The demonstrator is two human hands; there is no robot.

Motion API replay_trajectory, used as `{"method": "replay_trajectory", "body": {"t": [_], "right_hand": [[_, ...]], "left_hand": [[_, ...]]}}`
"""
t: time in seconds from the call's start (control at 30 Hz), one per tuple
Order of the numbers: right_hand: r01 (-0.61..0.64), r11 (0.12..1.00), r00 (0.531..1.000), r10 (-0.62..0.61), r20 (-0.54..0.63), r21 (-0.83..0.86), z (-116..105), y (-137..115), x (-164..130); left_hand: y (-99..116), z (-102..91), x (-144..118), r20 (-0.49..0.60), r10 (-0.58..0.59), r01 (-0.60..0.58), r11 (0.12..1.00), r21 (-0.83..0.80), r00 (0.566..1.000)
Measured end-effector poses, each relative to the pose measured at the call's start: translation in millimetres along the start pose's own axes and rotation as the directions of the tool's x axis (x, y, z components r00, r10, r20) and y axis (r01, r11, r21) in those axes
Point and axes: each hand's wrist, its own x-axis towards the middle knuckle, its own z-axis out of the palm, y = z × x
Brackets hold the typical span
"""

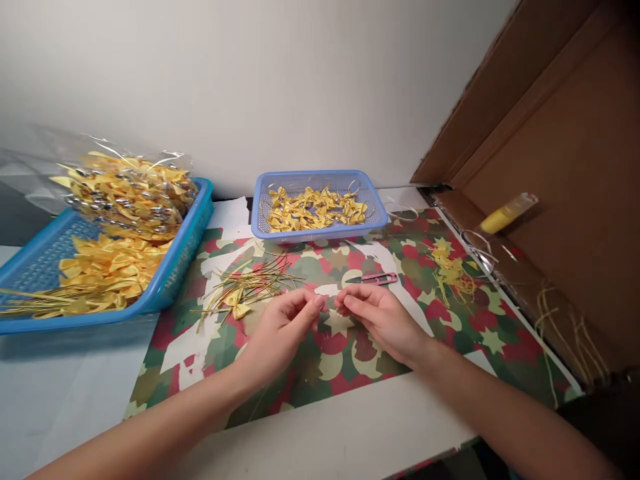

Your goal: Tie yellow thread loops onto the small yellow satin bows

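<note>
Between the fingertips of the left hand (285, 327) and right hand (377, 313), both pinched nearly closed, whatever is held is too small to tell. Beneath lies a patterned mat (345, 353) on a pale table (75, 387); gold wires (250, 283) lie left, scissors (373, 279) just beyond, a cardboard box (575, 167) walls the right.

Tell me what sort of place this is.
Probably a small craft or piecework bench. Two blue baskets, one large and one small, hold many yellow ribbon bows; gold wire ties and thread snips lie on a patterned mat by both hands, left and right.
</note>
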Motion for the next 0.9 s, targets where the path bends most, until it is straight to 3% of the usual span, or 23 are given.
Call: {"method": "replay_trajectory", "body": {"t": [0.13, 0.23, 0.3, 0.43, 0.5, 0.63, 0.77, 0.83, 0.9], "right_hand": [[0.183, 0.964, 0.981, -0.191, -0.021, -0.196, -4, 3, -2], [0.349, 0.850, 0.931, -0.361, 0.047, -0.395, -8, 1, -5], [0.403, 0.788, 0.909, -0.404, 0.102, -0.467, -10, -2, -6], [0.438, 0.748, 0.890, -0.437, 0.127, -0.499, -13, -6, -7], [0.456, 0.743, 0.881, -0.456, 0.129, -0.489, -15, -7, -7], [0.447, 0.764, 0.886, -0.450, 0.113, -0.465, -18, -6, -7], [0.386, 0.844, 0.920, -0.383, 0.086, -0.372, -19, -5, -6], [0.354, 0.881, 0.935, -0.347, 0.078, -0.313, -19, -4, -5], [0.332, 0.900, 0.943, -0.328, 0.063, -0.282, -18, -4, -3]], "left_hand": [[-8, -1.3, -5, 0.052, -0.041, 0.038, 0.997, 0.071, 0.998], [-5, -7.9, -7, 0.192, -0.109, 0.094, 0.992, 0.085, 0.975], [4, -15.1, -6, 0.219, -0.096, 0.071, 0.991, 0.117, 0.971], [26, -21.4, 2, 0.123, -0.034, 0.018, 0.992, 0.129, 0.992], [31, -15.1, 8, 0.197, -0.032, 0.017, 0.997, 0.080, 0.980], [24, 5.3, 20, 0.435, -0.227, 0.289, 0.954, -0.081, 0.871], [13, 14.0, 26, 0.528, -0.335, 0.512, 0.827, -0.231, 0.781], [9, 14.1, 26, 0.538, -0.368, 0.552, 0.801, -0.231, 0.759], [4, 13.6, 24, 0.506, -0.367, 0.532, 0.816, -0.229, 0.781]]}}
